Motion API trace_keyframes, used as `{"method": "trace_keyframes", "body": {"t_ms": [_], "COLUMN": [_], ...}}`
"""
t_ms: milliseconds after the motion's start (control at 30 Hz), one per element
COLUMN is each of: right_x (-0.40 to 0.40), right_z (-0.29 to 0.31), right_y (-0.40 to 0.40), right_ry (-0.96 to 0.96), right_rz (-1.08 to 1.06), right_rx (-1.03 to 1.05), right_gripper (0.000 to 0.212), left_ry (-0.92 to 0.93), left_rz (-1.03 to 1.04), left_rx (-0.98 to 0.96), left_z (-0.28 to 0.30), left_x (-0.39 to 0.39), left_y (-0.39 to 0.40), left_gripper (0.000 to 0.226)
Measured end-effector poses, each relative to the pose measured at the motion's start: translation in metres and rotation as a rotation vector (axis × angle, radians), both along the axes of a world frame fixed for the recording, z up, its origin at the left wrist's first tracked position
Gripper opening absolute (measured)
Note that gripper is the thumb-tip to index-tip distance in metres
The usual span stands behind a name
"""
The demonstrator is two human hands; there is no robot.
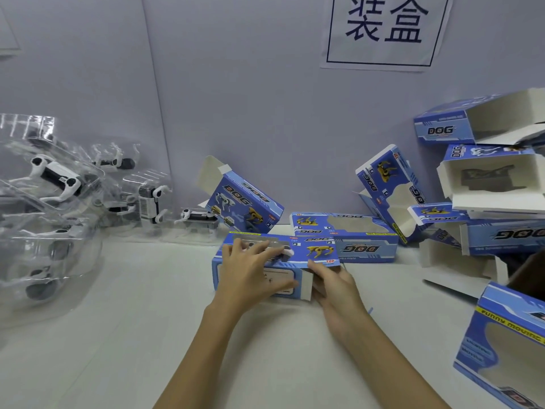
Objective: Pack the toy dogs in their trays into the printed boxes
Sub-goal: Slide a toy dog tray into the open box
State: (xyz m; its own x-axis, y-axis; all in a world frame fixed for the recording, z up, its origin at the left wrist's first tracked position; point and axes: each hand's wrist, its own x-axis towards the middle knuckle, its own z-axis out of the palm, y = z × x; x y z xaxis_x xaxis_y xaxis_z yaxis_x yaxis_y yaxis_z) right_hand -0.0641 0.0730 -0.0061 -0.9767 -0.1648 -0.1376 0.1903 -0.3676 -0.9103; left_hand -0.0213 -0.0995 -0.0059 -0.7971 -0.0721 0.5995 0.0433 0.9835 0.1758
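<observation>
Frame centre: printed box (295, 255) lies on the white bench (118, 335). Left hand (250, 273) — fingers spread and nearly straight — presses flat on its top and front. Right hand (333, 286) grips the open right end. Toy dogs in clear trays (56, 178) are piled at mid-left.

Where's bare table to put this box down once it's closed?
Bare table lies near the front edge, between the toy dogs in trays at left and the printed boxes stacked at right. Behind the held box, against the wall, it is crowded.
</observation>
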Motion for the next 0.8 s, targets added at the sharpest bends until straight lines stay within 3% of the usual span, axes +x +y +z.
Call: {"method": "trace_keyframes", "body": {"t_ms": [100,200,267,333,367,467,533,600,800], "right_x": [-0.012,-0.021,-0.021,-0.018,-0.015,-0.011,-0.008,-0.003,-0.002], "right_z": [0.005,0.014,0.024,0.033,0.037,0.039,0.039,0.037,0.039], "right_y": [0.009,0.025,0.035,0.042,0.044,0.046,0.044,0.04,0.042], "right_ry": [-0.016,0.182,0.358,0.535,0.618,0.804,0.854,0.864,0.963], "right_rz": [-0.12,-0.221,-0.19,-0.1,-0.063,-0.15,-0.251,-0.223,-0.176], "right_rx": [0.026,0.109,0.071,0.05,0.082,0.207,0.246,0.261,0.286], "right_gripper": [0.003,0.018,0.022,0.016,0.013,0.032,0.046,0.052,0.047], "left_ry": [0.145,0.269,0.159,-0.069,-0.173,-0.292,-0.224,-0.133,-0.003], "left_rz": [-0.062,0.027,0.033,-0.199,-0.315,-0.488,-0.538,-0.575,-0.667], "left_rx": [0.264,0.454,0.676,1.052,1.12,1.072,1.153,1.193,1.204], "left_z": [0.014,0.023,0.027,0.031,0.032,0.028,0.023,0.018,0.021], "left_x": [0.003,0.004,0.009,0.015,0.018,0.018,0.014,0.011,0.009], "left_y": [0.001,-0.009,-0.014,-0.012,-0.01,0.001,0.015,0.026,0.04], "left_gripper": [0.056,0.035,0.036,0.036,0.034,0.032,0.036,0.043,0.074]}}
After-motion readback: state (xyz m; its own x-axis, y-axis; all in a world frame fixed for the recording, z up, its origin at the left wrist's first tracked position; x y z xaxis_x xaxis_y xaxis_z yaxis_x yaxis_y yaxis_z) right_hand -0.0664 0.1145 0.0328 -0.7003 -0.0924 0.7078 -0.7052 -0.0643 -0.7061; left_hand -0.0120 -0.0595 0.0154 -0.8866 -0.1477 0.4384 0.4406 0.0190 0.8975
